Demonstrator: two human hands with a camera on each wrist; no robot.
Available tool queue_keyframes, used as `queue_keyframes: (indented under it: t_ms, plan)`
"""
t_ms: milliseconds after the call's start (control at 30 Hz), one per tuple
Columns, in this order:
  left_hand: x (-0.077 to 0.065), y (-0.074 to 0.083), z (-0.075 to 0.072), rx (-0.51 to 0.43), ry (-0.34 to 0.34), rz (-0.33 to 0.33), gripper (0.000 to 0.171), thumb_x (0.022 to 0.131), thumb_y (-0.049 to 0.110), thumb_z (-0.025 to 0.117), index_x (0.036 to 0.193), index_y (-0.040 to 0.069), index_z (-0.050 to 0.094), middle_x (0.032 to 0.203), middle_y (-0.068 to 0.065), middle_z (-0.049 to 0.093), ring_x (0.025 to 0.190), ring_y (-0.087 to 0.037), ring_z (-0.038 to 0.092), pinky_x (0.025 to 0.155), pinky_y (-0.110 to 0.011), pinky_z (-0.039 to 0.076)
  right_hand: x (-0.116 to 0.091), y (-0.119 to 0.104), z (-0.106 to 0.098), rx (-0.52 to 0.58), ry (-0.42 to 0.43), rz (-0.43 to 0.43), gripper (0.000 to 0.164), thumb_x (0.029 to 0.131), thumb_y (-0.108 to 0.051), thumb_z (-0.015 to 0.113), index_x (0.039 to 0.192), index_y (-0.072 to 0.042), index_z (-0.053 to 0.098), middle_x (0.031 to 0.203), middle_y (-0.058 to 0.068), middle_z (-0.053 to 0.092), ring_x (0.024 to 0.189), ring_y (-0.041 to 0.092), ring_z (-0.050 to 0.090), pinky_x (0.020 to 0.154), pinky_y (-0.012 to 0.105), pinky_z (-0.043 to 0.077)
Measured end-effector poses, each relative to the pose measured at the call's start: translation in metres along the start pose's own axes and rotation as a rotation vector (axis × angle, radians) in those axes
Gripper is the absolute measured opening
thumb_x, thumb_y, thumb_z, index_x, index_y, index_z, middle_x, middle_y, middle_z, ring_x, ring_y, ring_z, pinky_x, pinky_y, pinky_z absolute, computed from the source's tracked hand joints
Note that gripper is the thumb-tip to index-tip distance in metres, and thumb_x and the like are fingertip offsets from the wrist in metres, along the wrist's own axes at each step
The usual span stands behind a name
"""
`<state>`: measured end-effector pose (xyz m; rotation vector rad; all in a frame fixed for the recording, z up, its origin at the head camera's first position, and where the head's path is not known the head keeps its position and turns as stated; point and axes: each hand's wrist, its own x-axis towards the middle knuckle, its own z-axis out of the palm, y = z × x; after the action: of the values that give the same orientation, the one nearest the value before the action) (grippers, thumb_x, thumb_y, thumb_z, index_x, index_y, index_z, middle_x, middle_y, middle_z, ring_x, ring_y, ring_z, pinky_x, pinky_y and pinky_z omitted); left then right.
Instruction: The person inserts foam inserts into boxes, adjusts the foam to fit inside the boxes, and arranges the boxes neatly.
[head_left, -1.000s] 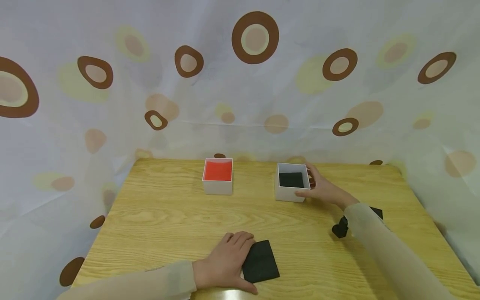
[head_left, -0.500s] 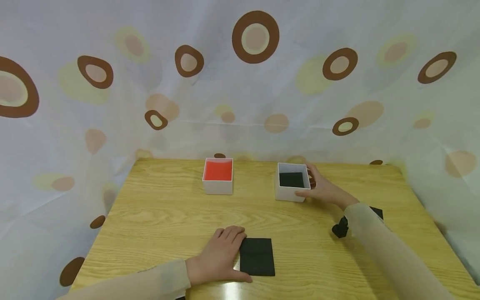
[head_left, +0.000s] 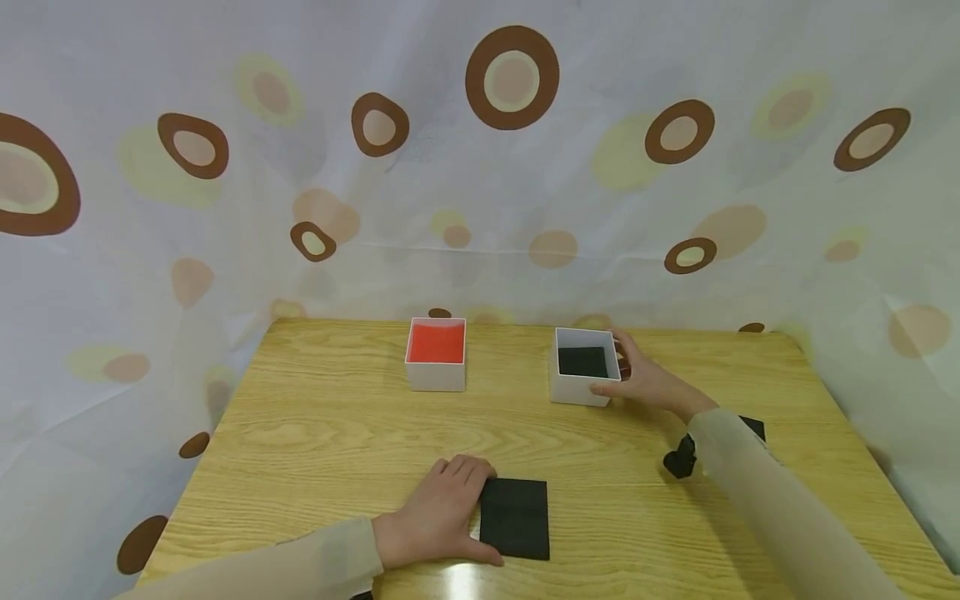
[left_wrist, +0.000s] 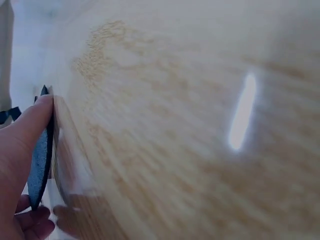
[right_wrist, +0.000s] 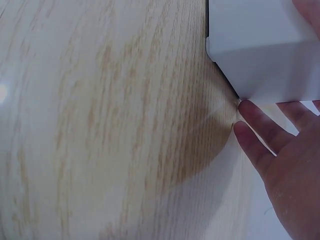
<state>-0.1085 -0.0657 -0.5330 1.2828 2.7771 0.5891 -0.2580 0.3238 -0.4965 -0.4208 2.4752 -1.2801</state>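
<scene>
A flat black square piece (head_left: 514, 518) lies near the table's front, its sides squared with the table. My left hand (head_left: 442, 512) spans its left side, thumb at the near corner and fingers at the far one. The left wrist view shows this black piece (left_wrist: 41, 165) nearly edge-on between thumb and fingers. Farther back, my right hand (head_left: 648, 379) grips an open white box (head_left: 573, 388) by its right side, thumb on the front wall and fingers behind. Inside that box lies a dark piece (head_left: 582, 362). The right wrist view shows the white box (right_wrist: 265, 60) close up beside the fingertips.
Another white box (head_left: 437, 378) with a red piece (head_left: 437, 343) inside stands at the back, left of the gripped one. A second black piece (head_left: 752, 427) is partly hidden behind the right sleeve (head_left: 738, 454). Patterned cloth (head_left: 405, 217) hangs behind the wooden table (head_left: 322, 450).
The black piece has turned from a slant to lie square with the table and shifted slightly left, with my left hand following it. My right hand stays on the box.
</scene>
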Motion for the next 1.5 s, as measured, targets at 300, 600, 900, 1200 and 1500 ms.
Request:
queue_keyframes:
  t_ms: [300, 600, 900, 1200, 1500]
  plan:
    - [0.002, 0.0, -0.011, -0.075, -0.14, 0.072, 0.09, 0.087, 0.064, 0.075, 0.152, 0.008, 0.049, 0.14, -0.002, 0.053, 0.122, -0.013, 0.053, 0.099, -0.031, 0.05, 0.001, 0.002, -0.001, 0.003, -0.01, 0.007, 0.107, 0.093, -0.025, 0.081, 0.164, -0.011, 0.003, 0.149, 0.024, 0.039, 0.12, 0.039, 0.054, 0.1, 0.049, 0.047]
    - [0.004, -0.004, -0.02, -0.029, -0.227, 0.183, 0.097, 0.082, 0.07, 0.077, 0.152, 0.007, 0.052, 0.137, -0.002, 0.05, 0.118, -0.01, 0.05, 0.1, -0.025, 0.046, 0.002, 0.003, -0.001, 0.014, -0.016, 0.011, 0.108, 0.092, -0.024, 0.082, 0.164, -0.013, 0.002, 0.153, 0.024, 0.036, 0.122, 0.04, 0.053, 0.102, 0.051, 0.046]
    - [0.007, -0.009, -0.019, -0.06, -0.237, 0.177, 0.089, 0.082, 0.065, 0.081, 0.146, 0.009, 0.053, 0.134, -0.001, 0.052, 0.119, -0.01, 0.053, 0.102, -0.026, 0.047, 0.001, 0.005, -0.001, 0.007, -0.013, 0.01, 0.108, 0.092, -0.025, 0.082, 0.164, -0.013, 0.002, 0.149, 0.024, 0.039, 0.12, 0.04, 0.054, 0.101, 0.051, 0.047]
    - [0.009, -0.011, -0.018, -0.057, -0.2, 0.193, 0.087, 0.079, 0.065, 0.082, 0.14, 0.012, 0.05, 0.13, 0.002, 0.054, 0.115, -0.007, 0.053, 0.096, -0.023, 0.048, 0.002, 0.006, -0.001, 0.016, -0.01, 0.006, 0.107, 0.092, -0.024, 0.082, 0.164, -0.012, 0.003, 0.15, 0.024, 0.038, 0.12, 0.039, 0.054, 0.101, 0.05, 0.046]
    - [0.012, -0.016, -0.022, -0.031, -0.224, 0.205, 0.083, 0.09, 0.057, 0.074, 0.153, 0.009, 0.049, 0.14, -0.001, 0.057, 0.123, -0.01, 0.057, 0.105, -0.025, 0.048, 0.002, 0.006, -0.002, 0.031, -0.017, 0.011, 0.107, 0.092, -0.025, 0.082, 0.164, -0.015, 0.004, 0.15, 0.023, 0.038, 0.12, 0.039, 0.053, 0.102, 0.051, 0.045]
